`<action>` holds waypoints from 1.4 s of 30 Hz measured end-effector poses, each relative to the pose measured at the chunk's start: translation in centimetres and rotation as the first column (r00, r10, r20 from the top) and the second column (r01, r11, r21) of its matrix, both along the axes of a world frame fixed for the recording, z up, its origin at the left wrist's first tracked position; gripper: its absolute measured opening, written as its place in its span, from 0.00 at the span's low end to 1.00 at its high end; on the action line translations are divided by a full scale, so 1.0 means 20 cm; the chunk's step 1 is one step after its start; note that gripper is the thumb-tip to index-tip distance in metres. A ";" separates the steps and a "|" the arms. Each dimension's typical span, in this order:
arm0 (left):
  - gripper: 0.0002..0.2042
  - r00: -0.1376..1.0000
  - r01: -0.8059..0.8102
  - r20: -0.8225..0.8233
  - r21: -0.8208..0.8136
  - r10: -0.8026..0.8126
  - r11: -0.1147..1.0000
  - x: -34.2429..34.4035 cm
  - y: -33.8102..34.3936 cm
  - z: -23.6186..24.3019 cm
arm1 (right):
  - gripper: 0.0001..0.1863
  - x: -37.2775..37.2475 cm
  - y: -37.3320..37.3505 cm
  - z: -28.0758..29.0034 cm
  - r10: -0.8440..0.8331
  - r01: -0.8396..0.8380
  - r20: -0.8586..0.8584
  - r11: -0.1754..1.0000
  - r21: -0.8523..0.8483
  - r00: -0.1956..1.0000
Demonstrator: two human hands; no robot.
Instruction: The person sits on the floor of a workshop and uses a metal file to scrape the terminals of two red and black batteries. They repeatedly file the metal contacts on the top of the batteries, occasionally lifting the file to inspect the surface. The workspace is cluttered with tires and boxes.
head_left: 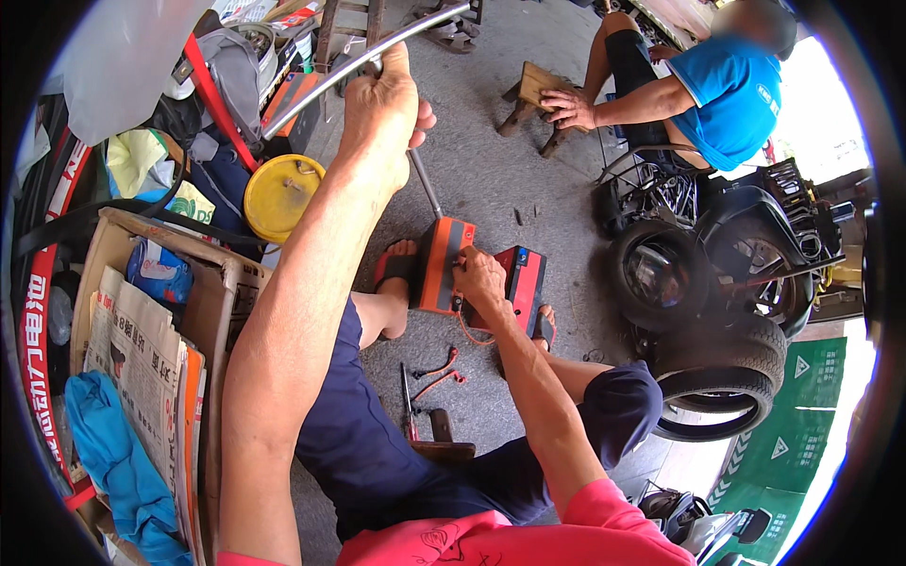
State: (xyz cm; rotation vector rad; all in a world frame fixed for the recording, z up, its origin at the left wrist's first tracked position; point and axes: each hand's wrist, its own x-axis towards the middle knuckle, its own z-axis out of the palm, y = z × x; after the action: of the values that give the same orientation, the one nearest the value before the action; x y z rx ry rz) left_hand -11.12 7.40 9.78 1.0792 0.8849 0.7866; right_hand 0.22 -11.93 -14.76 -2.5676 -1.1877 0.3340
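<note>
My left hand (379, 111) is raised at the upper middle, its fingers wrapped round a T-handled metal tool (427, 183). The tool's long crossbar passes over the hand, and its thin shaft slants down to the top of an orange-and-black box-shaped battery (436, 269). My right hand (481, 281) is closed at that battery's right edge, fingers curled together; whatever they pinch is hidden. A short orange cable (469, 330) hangs below the right hand. Close by on the right stands a second red-and-black battery (522, 288). Both batteries sit on the floor between my feet.
Loose red cable pieces (439, 375) lie on the grey floor (477, 141) beside a small wooden stool (444, 451). A carton (212, 316) with newspapers and a yellow lid (283, 198) crowd the left. Stacked tyres (717, 368) and a seated person in blue (727, 99) are on the right.
</note>
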 end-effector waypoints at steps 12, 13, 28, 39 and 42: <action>0.32 0.871 0.487 -0.258 0.335 -0.419 0.807 0.31 -0.32 -0.20 | 0.20 0.32 -0.16 1.27 -0.042 0.147 -0.240 0.886 0.440 0.970; 0.32 0.836 0.546 -0.310 0.378 -0.453 0.748 0.37 -0.36 -0.21 | 0.21 0.27 -0.19 1.35 -0.072 0.081 -0.038 0.830 0.551 0.997; 0.18 0.468 0.772 -0.405 0.620 -0.785 0.139 0.87 -0.88 -0.34 | 0.15 0.49 -0.52 1.23 -0.117 -0.012 0.420 0.956 0.292 0.900; 0.15 0.386 0.838 -0.423 0.532 -0.820 0.120 0.92 -0.78 -0.61 | 0.11 0.57 -0.46 1.10 -0.114 -0.032 0.451 0.952 0.303 0.885; 0.15 0.368 0.864 -0.502 0.495 -0.782 0.089 0.91 -0.76 -0.60 | 0.11 0.56 -0.44 1.11 -0.078 -0.058 0.447 0.958 0.281 0.891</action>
State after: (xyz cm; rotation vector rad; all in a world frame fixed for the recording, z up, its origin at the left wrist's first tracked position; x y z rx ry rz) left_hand 7.10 -7.87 -2.16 2.0744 -0.1789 -0.0151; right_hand 11.45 -20.68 7.35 -2.4534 -1.2555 -0.4455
